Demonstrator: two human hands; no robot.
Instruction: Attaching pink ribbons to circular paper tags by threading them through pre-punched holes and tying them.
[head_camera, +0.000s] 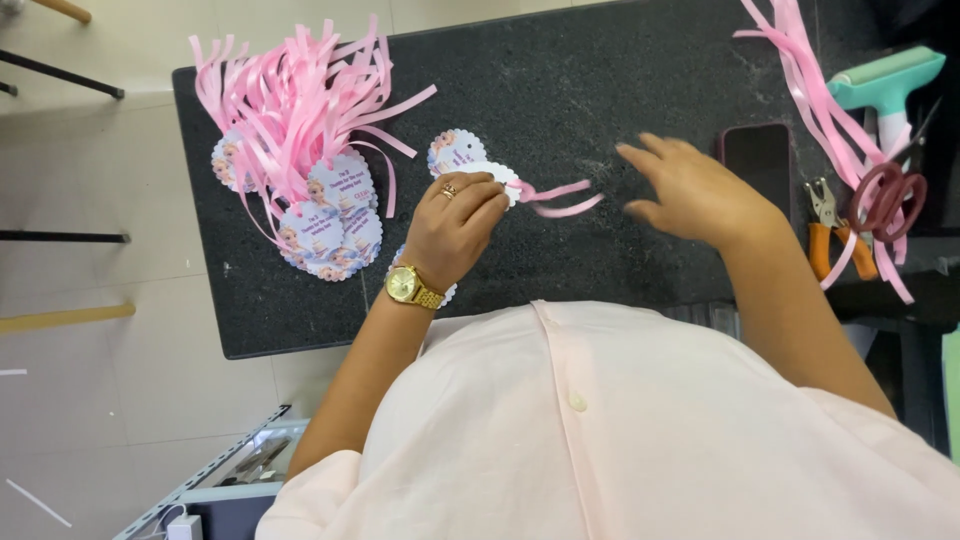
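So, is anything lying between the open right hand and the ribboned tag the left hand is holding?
Nothing visible. Only bare dark tabletop lies between the right hand and the tag pinched in the left hand; its pink ribbon tails trail into that gap.

left hand (455, 225) pinches round tag (497, 180) with pink ribbon (560, 198) | right hand (690, 190) spread above black table (560, 80)

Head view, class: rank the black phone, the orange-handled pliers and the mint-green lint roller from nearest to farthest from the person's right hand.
From the right hand:
1. Black phone, flat on the dark table just beyond the hand.
2. Orange-handled pliers, further right, past the phone.
3. Mint-green lint roller, at the table's far right corner.
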